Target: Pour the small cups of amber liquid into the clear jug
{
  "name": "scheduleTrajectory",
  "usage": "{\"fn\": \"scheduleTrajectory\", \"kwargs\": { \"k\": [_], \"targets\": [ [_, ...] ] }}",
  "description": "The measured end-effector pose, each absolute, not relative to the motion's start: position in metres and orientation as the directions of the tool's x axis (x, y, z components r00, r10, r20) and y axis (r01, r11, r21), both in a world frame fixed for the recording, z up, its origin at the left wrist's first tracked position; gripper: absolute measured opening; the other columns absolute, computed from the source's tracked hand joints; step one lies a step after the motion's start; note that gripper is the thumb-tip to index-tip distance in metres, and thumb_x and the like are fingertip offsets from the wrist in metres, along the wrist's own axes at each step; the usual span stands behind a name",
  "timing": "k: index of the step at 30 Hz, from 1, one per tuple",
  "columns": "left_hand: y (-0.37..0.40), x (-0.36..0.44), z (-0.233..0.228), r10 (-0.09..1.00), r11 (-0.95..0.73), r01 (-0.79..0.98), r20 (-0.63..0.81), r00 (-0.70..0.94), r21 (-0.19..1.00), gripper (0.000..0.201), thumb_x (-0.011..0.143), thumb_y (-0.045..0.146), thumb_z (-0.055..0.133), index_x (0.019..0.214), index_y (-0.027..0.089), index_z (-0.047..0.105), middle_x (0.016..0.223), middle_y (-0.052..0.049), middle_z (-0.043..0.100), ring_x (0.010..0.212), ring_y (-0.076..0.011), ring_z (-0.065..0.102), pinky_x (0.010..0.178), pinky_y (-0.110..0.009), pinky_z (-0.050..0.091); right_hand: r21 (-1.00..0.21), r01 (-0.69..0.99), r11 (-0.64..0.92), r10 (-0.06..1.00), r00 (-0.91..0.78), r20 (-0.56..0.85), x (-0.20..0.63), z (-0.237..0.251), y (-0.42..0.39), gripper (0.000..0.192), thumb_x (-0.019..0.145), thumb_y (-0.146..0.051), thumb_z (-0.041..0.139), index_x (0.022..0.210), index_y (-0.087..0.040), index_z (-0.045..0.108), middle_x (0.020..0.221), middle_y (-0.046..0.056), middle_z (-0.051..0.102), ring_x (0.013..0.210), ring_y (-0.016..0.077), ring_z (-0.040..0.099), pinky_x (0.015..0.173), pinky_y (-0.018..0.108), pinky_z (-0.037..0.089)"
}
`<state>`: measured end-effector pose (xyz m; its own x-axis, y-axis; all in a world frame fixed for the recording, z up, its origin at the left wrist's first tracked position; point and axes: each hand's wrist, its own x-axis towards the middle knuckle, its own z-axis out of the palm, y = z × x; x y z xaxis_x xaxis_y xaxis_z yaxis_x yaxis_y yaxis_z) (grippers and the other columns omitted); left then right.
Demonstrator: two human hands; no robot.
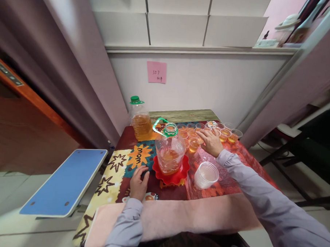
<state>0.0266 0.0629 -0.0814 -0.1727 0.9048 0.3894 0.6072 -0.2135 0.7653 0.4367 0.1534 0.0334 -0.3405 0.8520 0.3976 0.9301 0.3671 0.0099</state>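
Resting on the patterned tablecloth, my left hand (139, 182) has its fingers apart and holds nothing. Just right of it stands an uncapped clear plastic jug (170, 153) with a green handle ring and some amber liquid low inside, set in a red scalloped dish (169, 178). My right hand (212, 142) reaches over a cluster of small clear plastic cups, fingers stretched and spread. A cup of amber liquid (194, 145) sits by its fingertips; whether they touch any cup I cannot tell. Several cups hold the liquid. Nearer me is a stack of nested cups (206, 175).
A green-capped jug of amber liquid (141, 126) stands at the back left. A pink cloth (191, 214) lies along the table's front edge. White panelling with a pink note (156, 72) rises behind. A blue-topped stool (66, 181) is at the left, dark chair legs at the right.
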Motion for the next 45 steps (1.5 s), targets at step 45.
{"fn": "scheduleTrajectory", "kwargs": {
  "k": [45],
  "targets": [
    [0.064,0.026,-0.083,0.908,-0.225,0.622,0.392,-0.144,0.750,0.032,0.091,0.051,0.060,0.098,0.023,0.074,0.115,-0.010,0.075,0.112,-0.0263,0.070,0.104,-0.045,0.055,-0.711,0.639,0.294,0.883,0.102,0.458,0.376,0.034,-0.026,0.053,0.103,-0.049,0.052,0.153,-0.032,0.045,0.149,0.011,0.059,0.139,0.0344,0.056,0.115,0.058,0.046]
  ]
}}
